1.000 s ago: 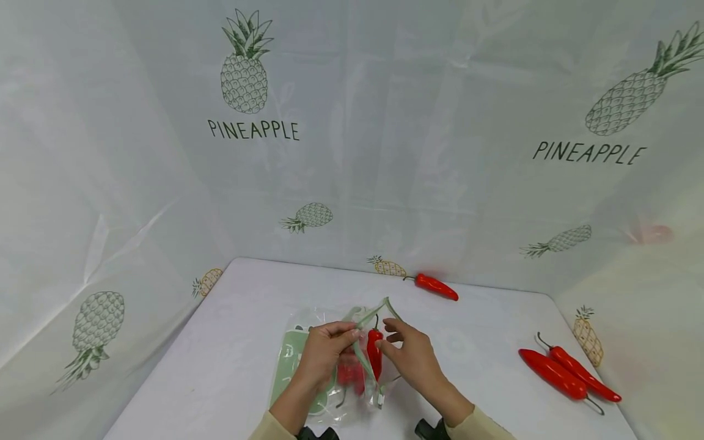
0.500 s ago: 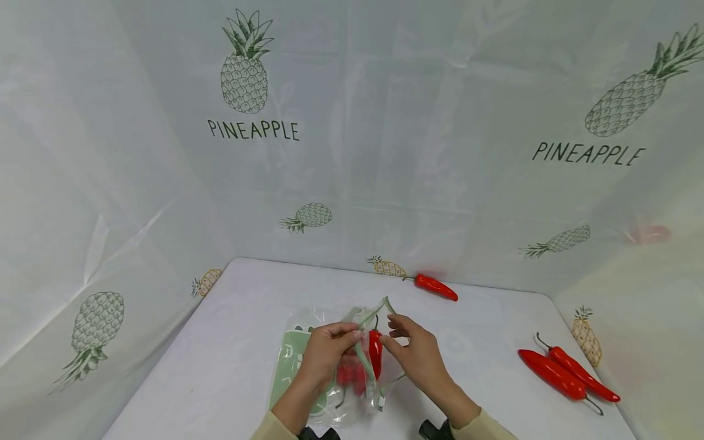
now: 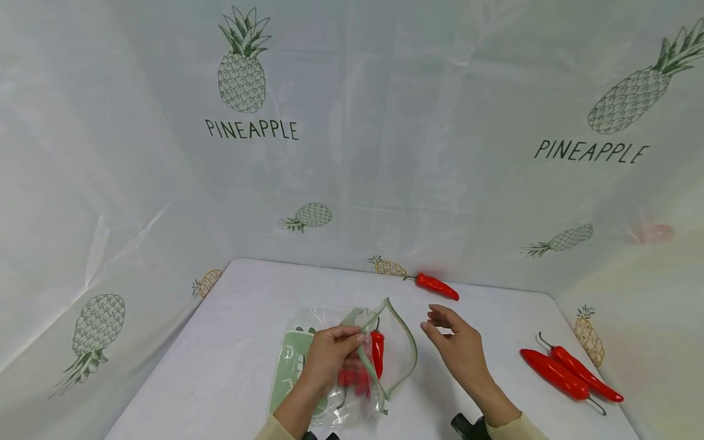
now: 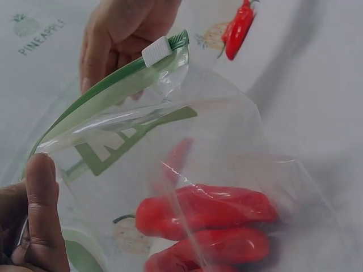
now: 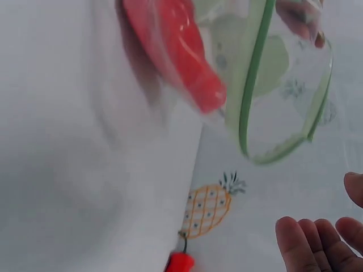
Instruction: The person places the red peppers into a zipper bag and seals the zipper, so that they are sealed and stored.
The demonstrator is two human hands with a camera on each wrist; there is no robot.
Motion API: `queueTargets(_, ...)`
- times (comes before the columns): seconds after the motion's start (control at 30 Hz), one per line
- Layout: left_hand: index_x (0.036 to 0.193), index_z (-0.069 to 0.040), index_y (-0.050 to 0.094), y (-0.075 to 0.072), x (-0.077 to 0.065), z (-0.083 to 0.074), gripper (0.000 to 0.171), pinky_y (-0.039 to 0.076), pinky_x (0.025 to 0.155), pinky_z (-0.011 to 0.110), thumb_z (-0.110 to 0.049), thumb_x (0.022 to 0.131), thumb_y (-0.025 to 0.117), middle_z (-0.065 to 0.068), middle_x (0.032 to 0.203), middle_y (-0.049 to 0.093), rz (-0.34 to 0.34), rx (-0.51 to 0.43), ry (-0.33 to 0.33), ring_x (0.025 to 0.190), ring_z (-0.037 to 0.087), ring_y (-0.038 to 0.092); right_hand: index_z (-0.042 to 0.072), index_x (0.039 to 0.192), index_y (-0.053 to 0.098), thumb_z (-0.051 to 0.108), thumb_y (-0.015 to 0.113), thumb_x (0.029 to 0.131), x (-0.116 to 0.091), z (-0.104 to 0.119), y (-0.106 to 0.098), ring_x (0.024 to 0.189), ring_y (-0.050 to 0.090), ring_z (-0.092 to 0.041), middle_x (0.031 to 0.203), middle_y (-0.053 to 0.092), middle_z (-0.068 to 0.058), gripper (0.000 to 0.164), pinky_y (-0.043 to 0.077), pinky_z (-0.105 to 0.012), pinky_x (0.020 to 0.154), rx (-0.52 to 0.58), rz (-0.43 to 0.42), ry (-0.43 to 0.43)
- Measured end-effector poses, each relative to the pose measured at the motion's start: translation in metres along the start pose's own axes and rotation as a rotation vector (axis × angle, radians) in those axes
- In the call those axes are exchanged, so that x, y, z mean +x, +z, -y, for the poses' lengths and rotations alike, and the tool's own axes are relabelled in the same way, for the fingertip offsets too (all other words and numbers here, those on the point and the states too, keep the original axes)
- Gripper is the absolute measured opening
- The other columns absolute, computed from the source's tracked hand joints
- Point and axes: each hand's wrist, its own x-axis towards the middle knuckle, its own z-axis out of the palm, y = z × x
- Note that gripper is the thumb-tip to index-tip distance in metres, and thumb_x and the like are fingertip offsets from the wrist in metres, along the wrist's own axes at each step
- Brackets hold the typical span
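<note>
My left hand (image 3: 326, 359) pinches one side of the green rim of a clear slider zip bag (image 4: 232, 124), whose mouth gapes toward the right. Inside, seen through the plastic, are several red chili peppers (image 4: 207, 211); one chili pepper (image 3: 377, 353) stands near the mouth with its stem up. The white slider (image 4: 157, 51) sits at one end of the rim in the left wrist view. To the right of the bag, apart from it, my right hand (image 3: 461, 349) hovers with bent, relaxed fingers and holds nothing.
Two red chili peppers (image 3: 566, 373) lie together near the table's right edge. Another red chili pepper (image 3: 437, 286) lies at the back edge. A pineapple-printed sheet (image 3: 385, 153) hangs around the white table (image 3: 209, 366).
My right hand has let go of the chili pepper at the bag's mouth and moved right, away from the bag. The bag's rim now bows out wide. My left hand stays nearly in place.
</note>
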Motion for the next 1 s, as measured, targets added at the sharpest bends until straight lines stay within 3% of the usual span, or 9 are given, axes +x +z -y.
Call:
queueTargets(0.13,0.121,0.011,0.072,0.000,0.000,0.001,0.034,0.066,0.059,0.029,-0.008,0.094,0.080,0.002,0.088,0.076,0.013,0.006,0.000,0.064,0.010,0.066,0.010,0.134,0.069,0.020,0.080,0.096,0.003,-0.015,-0.014,0.108,0.074,-0.027,0.119,0.077,-0.009,0.041,0.062,-0.020,0.085,-0.037,-0.012,0.027)
queueTargets(0.33,0.123,0.011,0.071,0.001,0.000,0.000,0.036,0.066,0.060,0.032,-0.008,0.094,0.080,0.003,0.089,0.076,0.010,0.006,-0.009,0.064,0.010,0.067,0.007,0.141,0.063,0.022,0.077,0.099,0.002,-0.036,-0.032,0.112,0.072,-0.035,0.125,0.075,-0.017,0.046,0.066,-0.046,0.090,-0.112,-0.012,0.094)
queueTargets(0.43,0.123,0.011,0.070,0.001,0.000,0.000,0.036,0.066,0.059,0.033,-0.008,0.094,0.080,0.002,0.089,0.076,0.007,0.003,-0.014,0.064,0.010,0.067,0.006,0.143,0.061,0.023,0.075,0.100,0.000,-0.046,-0.041,0.114,0.071,-0.038,0.127,0.073,-0.020,0.049,0.065,-0.050,0.090,-0.123,-0.005,0.137)
queueTargets(0.87,0.123,0.012,0.070,-0.001,0.002,0.003,0.037,0.067,0.059,0.036,-0.008,0.094,0.080,0.003,0.089,0.075,0.019,-0.013,-0.016,0.064,0.011,0.068,-0.001,0.147,0.056,0.033,0.072,0.102,-0.005,-0.098,-0.083,0.113,0.069,-0.050,0.134,0.066,-0.031,0.058,0.067,-0.050,0.078,-0.206,0.009,0.225)
queueTargets(1.0,0.123,0.012,0.070,-0.001,0.003,0.004,0.036,0.067,0.059,0.035,-0.008,0.094,0.080,0.003,0.089,0.075,0.021,-0.014,-0.018,0.064,0.011,0.068,-0.001,0.148,0.053,0.037,0.073,0.101,-0.008,-0.117,-0.099,0.113,0.069,-0.051,0.137,0.064,-0.031,0.064,0.065,-0.032,0.069,-0.246,0.027,0.255)
